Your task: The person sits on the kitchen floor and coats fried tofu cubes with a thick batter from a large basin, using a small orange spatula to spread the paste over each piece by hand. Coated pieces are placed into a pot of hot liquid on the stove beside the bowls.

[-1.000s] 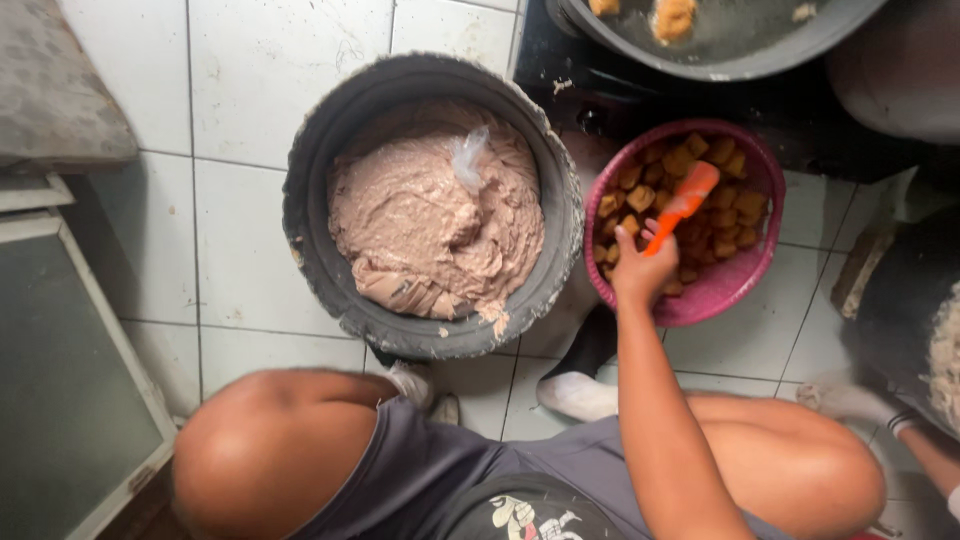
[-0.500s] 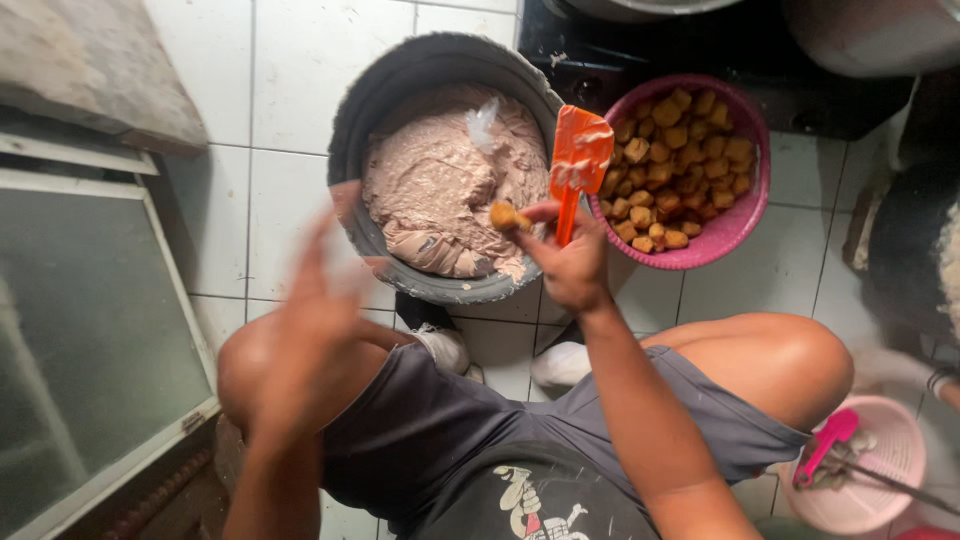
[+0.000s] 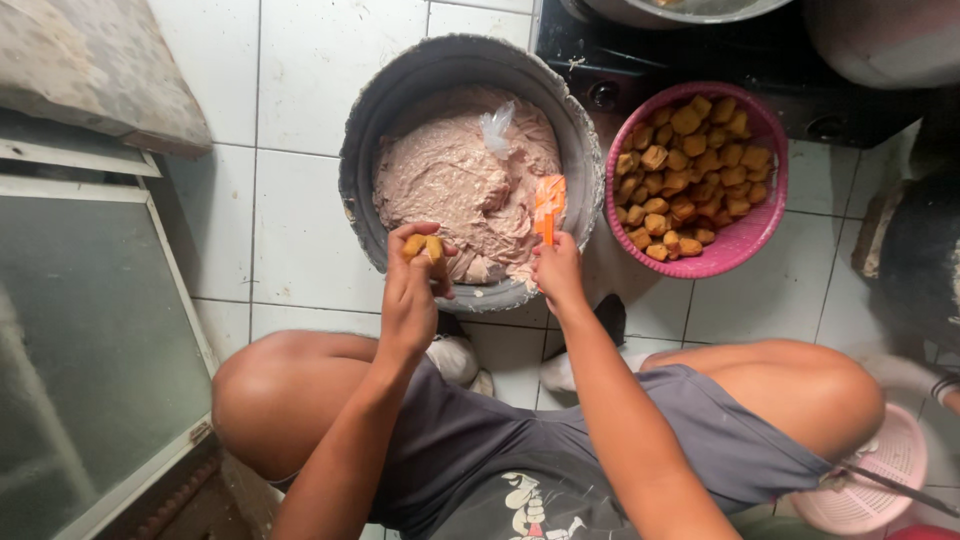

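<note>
Hands over paste basin, frame centre.
Left hand [image 3: 410, 285] pinches fried piece [image 3: 424, 246]; right hand [image 3: 558, 270] grips orange spatula [image 3: 548, 206] above grey basin [image 3: 365, 150].

Left hand [image 3: 410, 290] pinches a fried tofu puff [image 3: 424, 246] at the grey paste basin's [image 3: 365, 150] six o'clock rim; right hand [image 3: 558, 270] grips an orange spatula [image 3: 548, 207]; pink tofu bowl [image 3: 745, 240] at three o'clock

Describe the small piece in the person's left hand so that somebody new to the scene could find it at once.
Start at the big grey basin of pinkish paste on the white tiles. At its near rim, the left hand pinches a small golden-brown fried cube. All similar cubes lie in the pink bowl; only this one is held.
</note>
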